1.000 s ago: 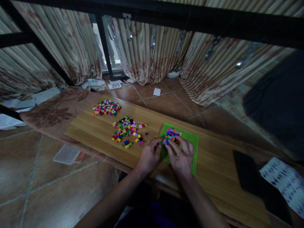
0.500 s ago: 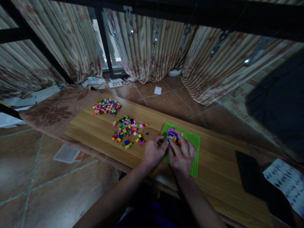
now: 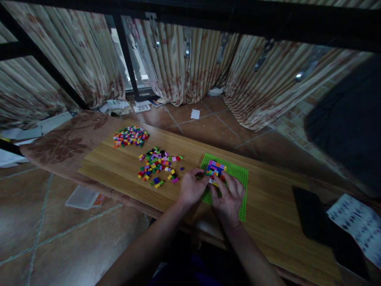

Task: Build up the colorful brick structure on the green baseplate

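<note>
A green studded baseplate (image 3: 243, 198) lies on the wooden table, carrying a small build of many-coloured building bricks (image 3: 217, 166). My left hand (image 3: 192, 188) is at the near left side of the build, its thumb and index finger pinched against the bricks at its edge. My right hand (image 3: 230, 196) rests over the baseplate with curled fingers, gripping the near right side of the same build. The fingertips of both hands almost meet there and hide part of the bricks. Which single brick lies under the fingertips cannot be made out.
Loose bricks (image 3: 156, 161) lie scattered left of the baseplate, with a denser brick pile (image 3: 131, 136) beyond. A black flat object (image 3: 311, 214) and a printed sheet (image 3: 357, 226) are at the right. A clear plastic lid or box (image 3: 82, 197) sits on the floor.
The view has shifted slightly. My right fingers have moved a little on the build, and more of its bricks show between the hands. Both hands stay at the build's near side.
</note>
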Action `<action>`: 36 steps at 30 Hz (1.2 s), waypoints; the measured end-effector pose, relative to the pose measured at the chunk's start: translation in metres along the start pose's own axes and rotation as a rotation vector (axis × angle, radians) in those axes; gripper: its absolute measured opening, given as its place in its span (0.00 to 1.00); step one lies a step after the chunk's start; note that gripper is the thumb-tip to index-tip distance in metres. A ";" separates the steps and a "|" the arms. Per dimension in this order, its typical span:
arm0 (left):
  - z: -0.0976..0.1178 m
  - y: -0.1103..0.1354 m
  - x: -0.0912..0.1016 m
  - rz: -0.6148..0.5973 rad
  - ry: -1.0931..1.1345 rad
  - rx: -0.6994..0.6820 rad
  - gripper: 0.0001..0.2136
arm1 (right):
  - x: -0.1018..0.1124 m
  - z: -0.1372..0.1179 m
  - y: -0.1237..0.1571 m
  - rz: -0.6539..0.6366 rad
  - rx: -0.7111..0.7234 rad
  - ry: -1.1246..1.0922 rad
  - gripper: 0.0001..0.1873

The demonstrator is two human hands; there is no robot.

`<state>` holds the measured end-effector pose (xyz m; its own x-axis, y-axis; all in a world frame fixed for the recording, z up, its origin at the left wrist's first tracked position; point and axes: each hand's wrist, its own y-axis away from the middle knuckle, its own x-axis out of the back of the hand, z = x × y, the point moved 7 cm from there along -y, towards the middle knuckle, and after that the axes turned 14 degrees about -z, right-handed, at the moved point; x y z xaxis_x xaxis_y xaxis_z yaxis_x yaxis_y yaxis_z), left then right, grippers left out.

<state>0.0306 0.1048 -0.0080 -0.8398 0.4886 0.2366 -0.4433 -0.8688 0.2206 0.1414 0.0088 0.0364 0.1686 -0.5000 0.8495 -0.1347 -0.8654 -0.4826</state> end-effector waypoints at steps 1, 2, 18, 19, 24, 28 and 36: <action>0.000 -0.001 0.000 -0.001 0.016 -0.007 0.12 | 0.000 0.000 0.000 -0.006 0.000 -0.005 0.15; 0.000 -0.003 0.000 0.000 0.029 -0.010 0.11 | -0.001 0.001 0.000 -0.014 -0.003 -0.009 0.15; 0.015 0.001 0.011 -0.033 0.110 -0.098 0.13 | 0.006 0.021 0.010 -0.086 -0.164 -0.291 0.23; 0.016 0.003 0.014 -0.031 0.150 -0.109 0.15 | 0.006 0.027 0.012 -0.084 -0.224 -0.366 0.26; 0.012 0.011 0.004 -0.112 0.268 -0.127 0.24 | -0.016 0.049 0.020 -0.119 -0.588 -0.948 0.37; 0.004 0.019 -0.021 -0.210 0.317 -0.112 0.27 | -0.030 0.044 0.014 -0.152 -0.679 -1.200 0.34; -0.010 0.027 -0.033 -0.198 0.464 -0.074 0.30 | -0.026 0.053 0.015 -0.171 -0.664 -1.072 0.32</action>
<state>0.0427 0.0643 -0.0195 -0.7805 0.5723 -0.2516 -0.6153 -0.7744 0.1474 0.1872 0.0068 -0.0040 0.8919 -0.4290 0.1430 -0.4422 -0.8935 0.0781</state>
